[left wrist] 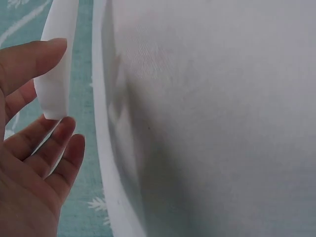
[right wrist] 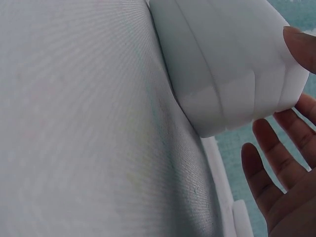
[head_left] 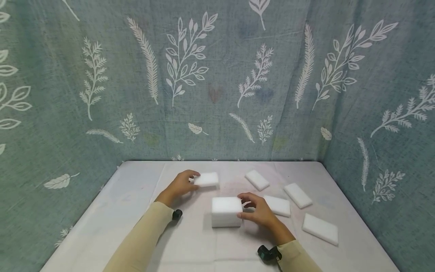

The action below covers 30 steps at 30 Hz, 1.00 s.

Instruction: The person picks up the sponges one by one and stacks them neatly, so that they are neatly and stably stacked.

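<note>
My left hand (head_left: 181, 184) pinches a white sponge block (head_left: 208, 179) by its left end, thumb on one side and fingers on the other. In the left wrist view this sponge (left wrist: 58, 81) stands off from the cloth, its edge between thumb and fingers. In front, a neat stack of white sponges (head_left: 224, 217) sits on the table, several layers high. My right hand (head_left: 256, 211) grips the right end of the stack, thumb at the near corner and fingers at the far one. The right wrist view shows the layered stack (right wrist: 222, 69) with the thumb and fingers at its upper layer.
Loose white sponges lie to the right: one at the back (head_left: 257, 180), one farther right (head_left: 298, 195), one behind my right hand (head_left: 279, 206) and one nearer the front right (head_left: 320, 229). A pale cloth covers the table (head_left: 129, 211). Leaf-patterned curtains (head_left: 210, 132) enclose it.
</note>
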Each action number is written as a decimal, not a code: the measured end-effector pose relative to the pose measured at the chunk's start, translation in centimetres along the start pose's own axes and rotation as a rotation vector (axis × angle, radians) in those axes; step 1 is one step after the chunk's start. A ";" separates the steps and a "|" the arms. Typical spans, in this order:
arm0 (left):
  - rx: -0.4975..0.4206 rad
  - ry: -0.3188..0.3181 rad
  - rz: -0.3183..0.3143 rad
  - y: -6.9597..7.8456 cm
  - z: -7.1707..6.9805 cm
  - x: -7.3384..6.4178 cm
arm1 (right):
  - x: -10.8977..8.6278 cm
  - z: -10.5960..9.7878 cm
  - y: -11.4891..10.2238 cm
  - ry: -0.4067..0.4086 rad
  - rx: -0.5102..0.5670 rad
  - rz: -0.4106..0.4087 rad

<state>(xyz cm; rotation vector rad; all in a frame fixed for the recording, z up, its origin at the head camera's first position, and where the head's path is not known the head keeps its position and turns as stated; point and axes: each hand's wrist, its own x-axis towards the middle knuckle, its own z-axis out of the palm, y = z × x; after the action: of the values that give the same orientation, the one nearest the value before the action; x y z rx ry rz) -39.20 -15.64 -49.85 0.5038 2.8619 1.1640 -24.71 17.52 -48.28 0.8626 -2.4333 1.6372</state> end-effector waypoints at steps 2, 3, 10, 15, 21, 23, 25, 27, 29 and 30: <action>0.007 0.002 0.021 0.4 0.0 -0.3 | 0.0 0.0 -0.1 0.001 0.006 0.001; 0.014 0.001 0.030 0.6 0.0 -0.4 | 0.0 0.0 -0.1 0.001 0.009 0.001; 0.025 0.000 0.122 1.8 -0.3 -1.8 | 0.0 0.1 -0.3 -0.005 0.019 0.007; 0.012 0.001 0.183 2.5 -0.3 -2.9 | 0.0 0.1 -0.3 -0.002 0.002 0.006; 0.036 0.010 0.230 3.5 -0.3 -3.8 | 0.0 0.2 -0.4 0.008 -0.005 -0.010; 0.040 0.012 0.252 3.8 -0.4 -4.1 | 0.0 0.2 -0.5 0.008 -0.005 -0.014; 0.040 0.013 0.278 4.2 -0.4 -4.4 | 0.0 0.2 -0.5 0.007 -0.001 -0.020; 0.035 0.013 0.301 4.5 -0.5 -4.7 | 0.0 0.2 -0.5 0.006 0.005 -0.022; 0.039 0.017 0.323 4.9 -0.5 -4.9 | 0.0 0.2 -0.6 0.007 0.009 -0.024; 0.040 0.017 0.332 5.0 -0.6 -5.0 | 0.0 0.2 -0.6 0.008 0.011 -0.024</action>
<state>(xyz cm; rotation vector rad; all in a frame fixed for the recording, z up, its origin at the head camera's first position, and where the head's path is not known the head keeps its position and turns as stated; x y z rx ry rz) -33.05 -14.16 -46.57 1.0068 2.8962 1.1512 -24.34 17.16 -47.92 0.8816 -2.4006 1.6444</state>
